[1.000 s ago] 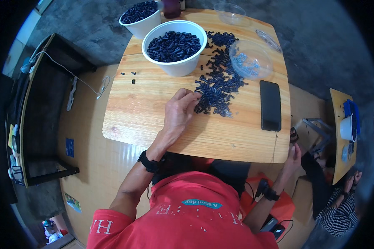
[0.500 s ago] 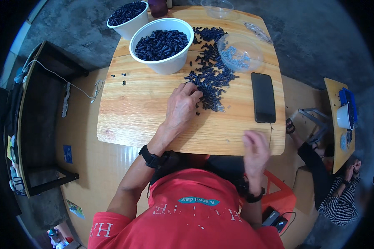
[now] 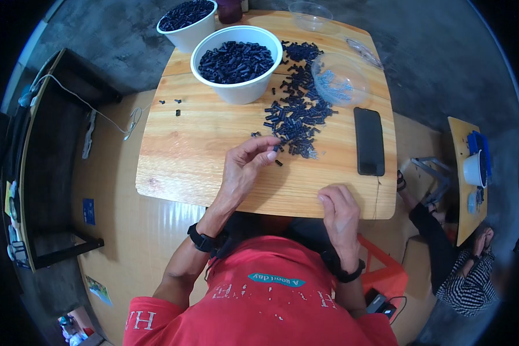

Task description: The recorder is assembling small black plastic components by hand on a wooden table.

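My left hand (image 3: 243, 171) is above the table, thumb and index finger pinched on a small black plastic tube (image 3: 277, 148). Just beyond its fingertips spreads a loose pile of the same black tubes (image 3: 297, 120). At the table's front edge, my right hand (image 3: 339, 214) has its fingers curled and thumb against them; whatever they may hold is too small to make out. A clear plastic bowl (image 3: 360, 75) with small silvery pieces (image 3: 333, 86) stands right of the pile. Left of the pile is a white tub (image 3: 236, 90) full of black tubes.
A second full white tub (image 3: 196, 36) stands at the far left. A black phone (image 3: 369, 141) lies on the right of the wooden table (image 3: 184, 155). Another clear bowl (image 3: 311, 16) and a clear lid (image 3: 363, 52) are at the back. A seated person (image 3: 467, 282) works at another table (image 3: 467, 196).
My left hand has drawn back slightly from the pile with a black tube in its fingertips. The right hand has moved left to the table's front edge, its fingers curling.
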`<action>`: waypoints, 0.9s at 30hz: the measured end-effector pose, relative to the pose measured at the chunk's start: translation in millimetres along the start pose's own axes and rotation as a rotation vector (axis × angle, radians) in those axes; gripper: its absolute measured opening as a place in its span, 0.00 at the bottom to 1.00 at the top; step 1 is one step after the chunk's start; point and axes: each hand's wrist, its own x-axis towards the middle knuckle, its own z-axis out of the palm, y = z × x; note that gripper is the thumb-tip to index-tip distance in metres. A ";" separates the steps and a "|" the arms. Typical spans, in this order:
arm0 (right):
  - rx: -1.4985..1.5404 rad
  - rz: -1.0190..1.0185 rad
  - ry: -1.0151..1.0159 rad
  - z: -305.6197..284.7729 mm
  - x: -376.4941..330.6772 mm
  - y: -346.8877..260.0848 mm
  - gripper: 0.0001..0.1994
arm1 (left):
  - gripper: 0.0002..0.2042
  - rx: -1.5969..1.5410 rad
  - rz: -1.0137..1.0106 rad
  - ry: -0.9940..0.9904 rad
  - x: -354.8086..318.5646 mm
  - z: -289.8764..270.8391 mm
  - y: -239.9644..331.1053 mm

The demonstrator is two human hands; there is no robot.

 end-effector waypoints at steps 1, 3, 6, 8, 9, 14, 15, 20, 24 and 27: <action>0.002 -0.003 -0.006 0.7 3.3 -3.6 0.04 | 0.11 -0.045 -0.038 -0.038 -3.3 -1.5 0.3; 0.165 0.074 0.020 3.5 12.5 -15.2 0.04 | 0.12 -0.091 -0.075 -0.071 -7.8 -3.8 -0.6; 0.340 0.122 0.052 16.1 28.5 -29.0 0.05 | 0.12 -0.166 -0.104 -0.100 -12.0 -4.6 -2.0; 0.446 0.122 0.035 25.6 35.8 -26.5 0.06 | 0.11 -0.126 -0.091 -0.065 -14.7 -4.0 -0.7; 0.551 0.123 0.019 29.8 38.2 -25.7 0.06 | 0.11 -0.126 -0.091 -0.066 -15.4 -4.2 -0.3; 0.926 0.263 -0.067 41.5 45.4 -31.9 0.06 | 0.08 -0.304 -0.134 -0.096 -18.7 -4.2 0.1; 0.986 0.274 -0.075 42.6 45.6 -32.2 0.06 | 0.08 -0.303 -0.135 -0.092 -19.4 -4.6 0.6; 0.982 0.260 -0.024 46.7 42.5 -31.0 0.06 | 0.07 -0.358 -0.175 0.003 -24.4 -4.0 -7.7; 1.019 0.240 0.006 55.3 38.8 -29.3 0.06 | 0.07 -0.574 -0.236 -0.096 -27.0 -1.5 -8.6; 1.028 0.248 0.051 59.2 38.3 -32.5 0.06 | 0.07 -0.658 -0.299 -0.112 -29.1 4.9 -5.0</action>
